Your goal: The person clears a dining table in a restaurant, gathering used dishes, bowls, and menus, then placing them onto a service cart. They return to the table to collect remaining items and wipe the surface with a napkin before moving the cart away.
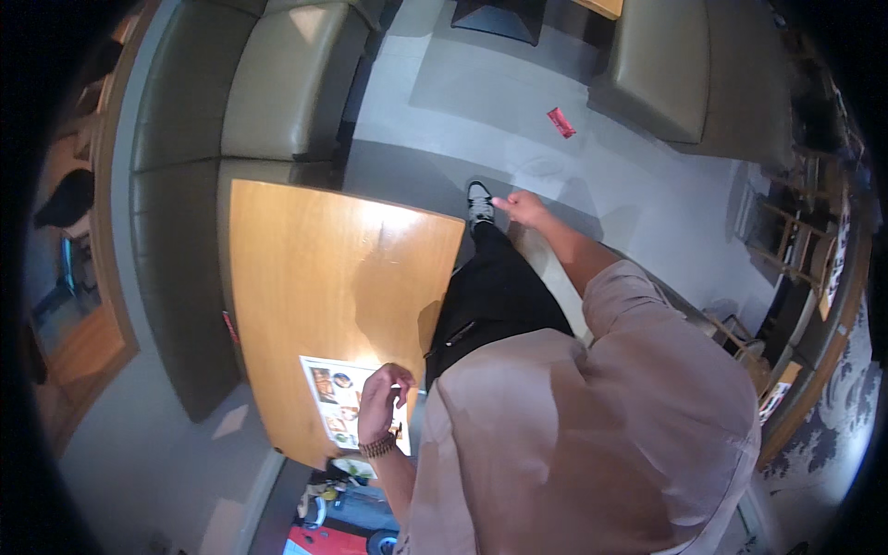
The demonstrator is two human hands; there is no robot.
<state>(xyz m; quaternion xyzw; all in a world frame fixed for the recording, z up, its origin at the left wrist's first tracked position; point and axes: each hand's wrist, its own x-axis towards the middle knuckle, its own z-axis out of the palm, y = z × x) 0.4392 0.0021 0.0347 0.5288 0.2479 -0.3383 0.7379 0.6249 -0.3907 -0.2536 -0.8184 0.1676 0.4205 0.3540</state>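
My left hand (pixel 382 400) hangs above the near end of a wooden table, its fingers loosely bent with a gap to the thumb and nothing seen in them. A beaded bracelet (pixel 377 447) circles that wrist. Beneath the hand lies a printed sheet with food pictures (pixel 328 393), partly covered by the hand and forearm. My right hand (pixel 524 209) is stretched forward over the floor beside my shoe (pixel 480 202). One digit points left and the others are curled; no object shows in it. Farther ahead, a small red packet (pixel 561 122) lies on the floor.
The wooden table (pixel 305 259) stands at my left, close to my leg. Beyond it runs an olive padded bench (pixel 180 250). Another padded seat (pixel 657 83) is at the far right, with wooden chairs (pixel 791 242) nearer. A dark-framed object (pixel 499 18) stands at the top.
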